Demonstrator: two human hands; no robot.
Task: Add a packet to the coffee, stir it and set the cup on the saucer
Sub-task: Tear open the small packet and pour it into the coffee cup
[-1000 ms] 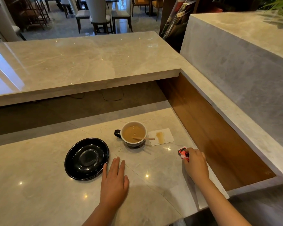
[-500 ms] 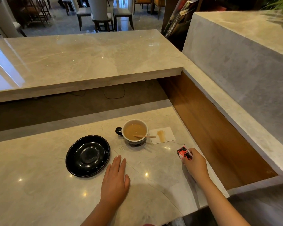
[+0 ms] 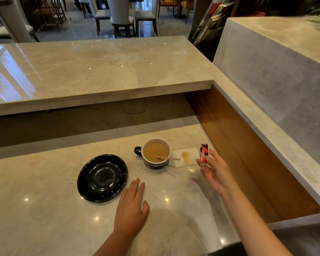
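packet (image 3: 204, 153) pinched upright in right hand (image 3: 215, 170) fingers just right of the cup (image 3: 156, 152), left hand (image 3: 130, 209) flat and open on tabletop (image 3: 44, 209); risk: one-handed tearing scatters contents or knocks the stirrer (image 3: 167, 158).

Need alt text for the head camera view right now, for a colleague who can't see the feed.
The right hand holds a red packet upright, just right of a cup of coffee with a wooden stirrer in it, on a marble counter. The left hand lies flat beside an empty black saucer; a stained white napkin lies between cup and packet.
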